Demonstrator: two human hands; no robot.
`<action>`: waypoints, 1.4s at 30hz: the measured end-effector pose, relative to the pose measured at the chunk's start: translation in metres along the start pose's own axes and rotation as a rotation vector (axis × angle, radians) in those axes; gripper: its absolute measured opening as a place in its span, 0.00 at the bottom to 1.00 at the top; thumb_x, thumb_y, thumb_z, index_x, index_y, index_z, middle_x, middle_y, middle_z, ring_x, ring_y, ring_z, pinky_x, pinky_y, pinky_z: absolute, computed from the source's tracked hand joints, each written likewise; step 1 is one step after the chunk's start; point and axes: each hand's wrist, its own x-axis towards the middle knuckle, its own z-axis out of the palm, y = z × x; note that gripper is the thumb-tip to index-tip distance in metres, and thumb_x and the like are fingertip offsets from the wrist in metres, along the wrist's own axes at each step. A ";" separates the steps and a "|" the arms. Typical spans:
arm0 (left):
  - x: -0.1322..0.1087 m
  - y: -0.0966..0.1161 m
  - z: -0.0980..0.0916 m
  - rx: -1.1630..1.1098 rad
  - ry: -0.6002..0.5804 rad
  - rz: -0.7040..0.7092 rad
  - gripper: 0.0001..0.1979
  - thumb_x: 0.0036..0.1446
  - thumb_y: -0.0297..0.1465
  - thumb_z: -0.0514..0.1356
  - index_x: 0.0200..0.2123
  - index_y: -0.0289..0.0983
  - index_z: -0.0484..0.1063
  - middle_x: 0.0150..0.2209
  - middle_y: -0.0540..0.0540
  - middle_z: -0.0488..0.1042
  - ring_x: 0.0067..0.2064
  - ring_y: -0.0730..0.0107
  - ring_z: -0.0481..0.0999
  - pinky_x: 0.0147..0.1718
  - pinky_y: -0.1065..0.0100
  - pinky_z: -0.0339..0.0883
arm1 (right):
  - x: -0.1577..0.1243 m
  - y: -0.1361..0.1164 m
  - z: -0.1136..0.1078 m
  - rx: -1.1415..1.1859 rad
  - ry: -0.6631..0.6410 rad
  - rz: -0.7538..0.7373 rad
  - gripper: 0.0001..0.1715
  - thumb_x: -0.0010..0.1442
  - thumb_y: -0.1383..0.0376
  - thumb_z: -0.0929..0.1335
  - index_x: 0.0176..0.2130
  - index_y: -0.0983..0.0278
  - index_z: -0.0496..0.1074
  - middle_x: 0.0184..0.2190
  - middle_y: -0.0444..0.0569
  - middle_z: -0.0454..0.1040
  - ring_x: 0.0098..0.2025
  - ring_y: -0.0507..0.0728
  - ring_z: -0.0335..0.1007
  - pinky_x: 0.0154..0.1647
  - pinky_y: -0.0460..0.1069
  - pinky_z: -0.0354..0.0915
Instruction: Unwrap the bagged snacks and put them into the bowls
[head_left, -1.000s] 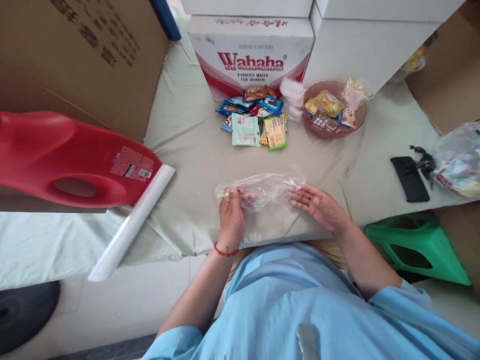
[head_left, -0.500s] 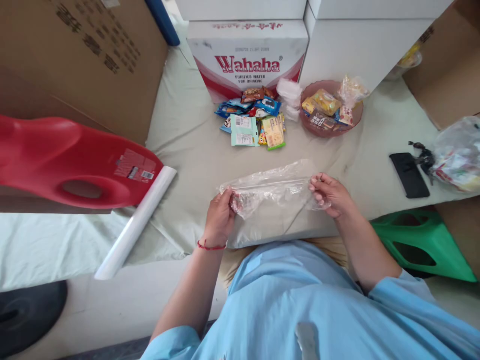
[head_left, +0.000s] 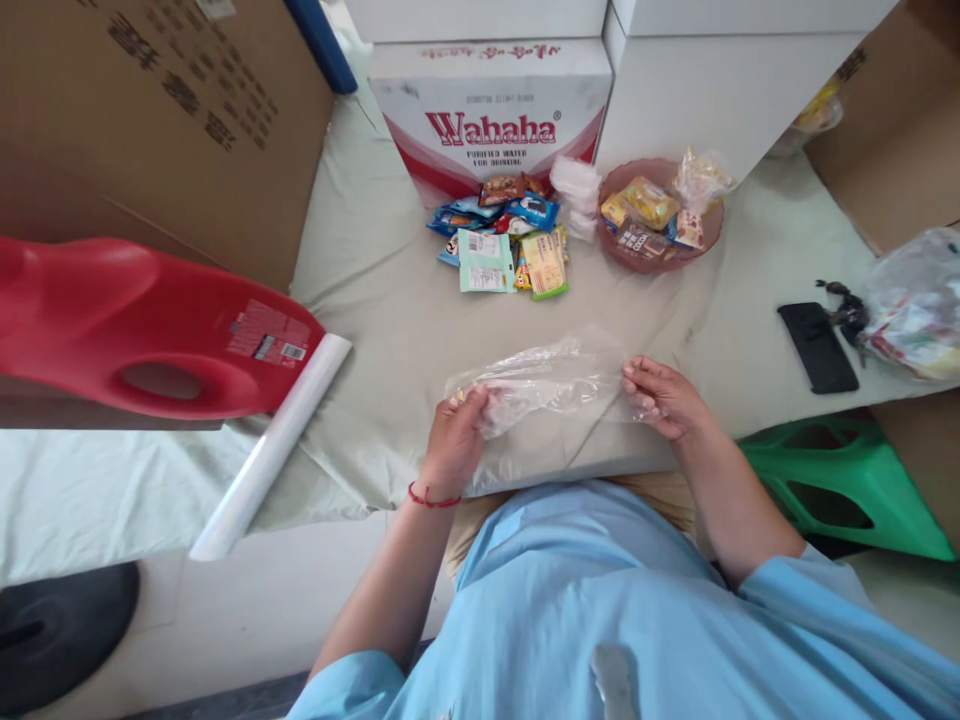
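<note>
Just one crinkled clear plastic bag is in hand, stretched above the near edge of the cloth-covered worktop, its long axis running left to right. Two hands hold it: the left hand closed on its left end, the right hand pinching its right end. Beyond lie one pile of snack packets and one reddish bowl.

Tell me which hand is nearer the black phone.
Right. The right hand grips one end of the clear bag, with the black phone off to its right; the left hand grips the other end, farther away.
</note>
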 end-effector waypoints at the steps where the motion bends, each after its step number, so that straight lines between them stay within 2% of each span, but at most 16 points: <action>1: 0.002 0.000 -0.002 -0.058 0.031 -0.040 0.16 0.53 0.44 0.73 0.24 0.40 0.76 0.26 0.49 0.78 0.37 0.65 0.79 0.40 0.67 0.73 | -0.001 -0.003 -0.001 -0.023 -0.002 -0.001 0.31 0.43 0.55 0.85 0.35 0.61 0.68 0.22 0.35 0.69 0.14 0.42 0.50 0.10 0.38 0.45; 3: 0.004 0.000 -0.005 -0.173 0.083 -0.112 0.14 0.51 0.38 0.73 0.22 0.39 0.75 0.24 0.51 0.76 0.33 0.68 0.79 0.36 0.69 0.73 | -0.003 -0.006 -0.003 -0.076 -0.003 -0.009 0.31 0.43 0.54 0.85 0.36 0.62 0.69 0.21 0.35 0.68 0.14 0.42 0.49 0.10 0.38 0.44; 7: 0.005 0.004 -0.007 -0.322 0.071 -0.184 0.06 0.44 0.26 0.71 0.26 0.37 0.76 0.36 0.49 0.82 0.35 0.72 0.80 0.31 0.74 0.72 | -0.005 -0.004 -0.005 -0.254 0.006 -0.064 0.29 0.46 0.49 0.83 0.35 0.61 0.70 0.20 0.35 0.68 0.14 0.43 0.51 0.11 0.40 0.46; 12: 0.000 0.007 -0.007 -0.350 0.050 -0.195 0.08 0.38 0.24 0.67 0.27 0.36 0.79 0.46 0.45 0.84 0.45 0.65 0.82 0.35 0.72 0.74 | -0.014 -0.013 -0.023 -0.668 -0.168 -0.069 0.22 0.53 0.49 0.79 0.35 0.62 0.77 0.21 0.42 0.73 0.21 0.51 0.67 0.20 0.45 0.62; 14: -0.001 0.005 -0.007 -0.330 0.027 -0.224 0.07 0.36 0.24 0.66 0.25 0.36 0.78 0.41 0.45 0.84 0.39 0.67 0.81 0.34 0.71 0.74 | -0.019 -0.030 -0.032 -0.820 -0.086 -0.177 0.19 0.54 0.50 0.79 0.35 0.62 0.80 0.23 0.45 0.75 0.24 0.53 0.69 0.23 0.46 0.63; 16: -0.003 0.001 -0.005 -0.304 -0.010 -0.244 0.04 0.35 0.25 0.67 0.20 0.35 0.75 0.36 0.45 0.82 0.34 0.69 0.79 0.35 0.69 0.73 | -0.020 -0.049 -0.032 -0.882 0.128 -0.403 0.15 0.56 0.53 0.78 0.36 0.61 0.81 0.26 0.47 0.76 0.27 0.54 0.68 0.26 0.47 0.63; 18: -0.005 -0.003 -0.001 -0.263 -0.052 -0.246 0.05 0.36 0.26 0.67 0.18 0.35 0.73 0.34 0.45 0.81 0.33 0.70 0.78 0.35 0.68 0.72 | -0.015 -0.063 -0.019 -0.892 0.228 -0.606 0.10 0.59 0.55 0.77 0.37 0.59 0.81 0.29 0.47 0.78 0.30 0.54 0.69 0.30 0.48 0.64; 20: -0.008 -0.006 0.004 -0.212 -0.097 -0.241 0.04 0.36 0.26 0.66 0.20 0.36 0.74 0.32 0.46 0.80 0.33 0.70 0.77 0.34 0.68 0.70 | -0.003 -0.065 0.005 -0.955 0.076 -0.698 0.08 0.64 0.57 0.73 0.40 0.58 0.81 0.34 0.47 0.80 0.33 0.55 0.70 0.35 0.49 0.66; 23: -0.014 -0.007 0.012 -0.181 -0.172 -0.229 0.04 0.37 0.28 0.68 0.21 0.36 0.75 0.28 0.48 0.76 0.36 0.66 0.78 0.40 0.65 0.71 | 0.028 -0.047 0.051 -1.147 -0.258 -0.722 0.16 0.66 0.62 0.70 0.52 0.61 0.78 0.49 0.52 0.79 0.38 0.56 0.74 0.43 0.50 0.68; 26: -0.019 -0.006 0.014 -0.201 -0.191 -0.234 0.07 0.40 0.29 0.70 0.20 0.37 0.74 0.27 0.49 0.73 0.38 0.64 0.80 0.49 0.60 0.73 | 0.057 -0.019 0.089 -1.396 -0.338 -0.689 0.31 0.64 0.66 0.72 0.65 0.62 0.70 0.62 0.57 0.71 0.50 0.60 0.75 0.49 0.51 0.67; 28: -0.024 -0.005 0.011 -0.236 -0.148 -0.258 0.09 0.41 0.29 0.71 0.21 0.37 0.73 0.27 0.50 0.73 0.37 0.65 0.80 0.50 0.58 0.74 | 0.071 -0.003 0.103 -1.558 -0.337 -0.626 0.26 0.65 0.66 0.70 0.62 0.62 0.73 0.60 0.56 0.73 0.49 0.61 0.75 0.46 0.51 0.65; 30: -0.028 -0.006 0.004 -0.288 -0.081 -0.288 0.10 0.41 0.28 0.73 0.23 0.37 0.73 0.28 0.51 0.73 0.36 0.66 0.80 0.50 0.56 0.75 | 0.079 0.006 0.109 -1.644 -0.319 -0.590 0.15 0.68 0.66 0.67 0.52 0.62 0.78 0.52 0.54 0.77 0.45 0.60 0.75 0.42 0.50 0.63; 32: -0.034 -0.008 -0.005 -0.326 -0.013 -0.302 0.13 0.41 0.26 0.74 0.25 0.37 0.72 0.28 0.53 0.74 0.36 0.67 0.80 0.50 0.57 0.76 | 0.085 0.009 0.108 -1.643 -0.263 -0.597 0.14 0.71 0.67 0.64 0.45 0.63 0.79 0.45 0.53 0.78 0.42 0.58 0.73 0.41 0.50 0.61; 38: -0.052 -0.017 -0.025 -0.304 0.092 -0.264 0.17 0.41 0.24 0.75 0.27 0.38 0.68 0.27 0.55 0.74 0.34 0.71 0.79 0.42 0.67 0.75 | 0.090 -0.001 0.094 -1.545 -0.018 -0.624 0.14 0.72 0.67 0.62 0.47 0.65 0.77 0.47 0.56 0.77 0.43 0.60 0.71 0.44 0.51 0.61; 40: -0.054 -0.018 -0.026 -0.291 0.100 -0.254 0.18 0.41 0.25 0.75 0.27 0.39 0.67 0.28 0.55 0.74 0.35 0.71 0.80 0.41 0.68 0.74 | 0.087 -0.002 0.096 -1.537 -0.052 -0.669 0.15 0.73 0.64 0.63 0.47 0.66 0.77 0.46 0.57 0.77 0.45 0.61 0.70 0.46 0.52 0.61; 42: -0.055 -0.019 -0.024 -0.272 0.098 -0.242 0.20 0.42 0.26 0.75 0.28 0.39 0.65 0.28 0.55 0.73 0.35 0.72 0.80 0.39 0.70 0.72 | 0.080 0.001 0.103 -1.564 -0.210 -0.739 0.17 0.73 0.58 0.65 0.49 0.66 0.78 0.46 0.58 0.77 0.48 0.63 0.69 0.51 0.53 0.61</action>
